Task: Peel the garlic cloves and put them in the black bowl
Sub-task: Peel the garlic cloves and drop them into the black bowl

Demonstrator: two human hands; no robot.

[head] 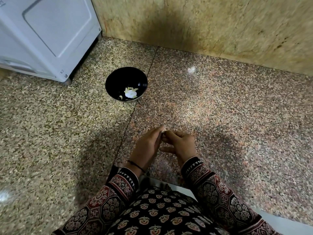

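The black bowl (pixel 118 78) stands on the speckled granite counter (pixel 220 107), up and left of my hands, with a few pale peeled garlic pieces (pixel 130 93) at its bottom. My left hand (pixel 145 146) and my right hand (pixel 181 145) meet close together above the counter, fingers curled. Between their fingertips a small pale garlic clove (pixel 163 132) is pinched; most of it is hidden by the fingers.
A white appliance (pixel 47 36) stands at the back left on small feet. A beige stone wall (pixel 203 22) with a dark stain runs behind the counter. A seam (pixel 135 106) crosses the counter beside the bowl. My patterned sleeves fill the bottom.
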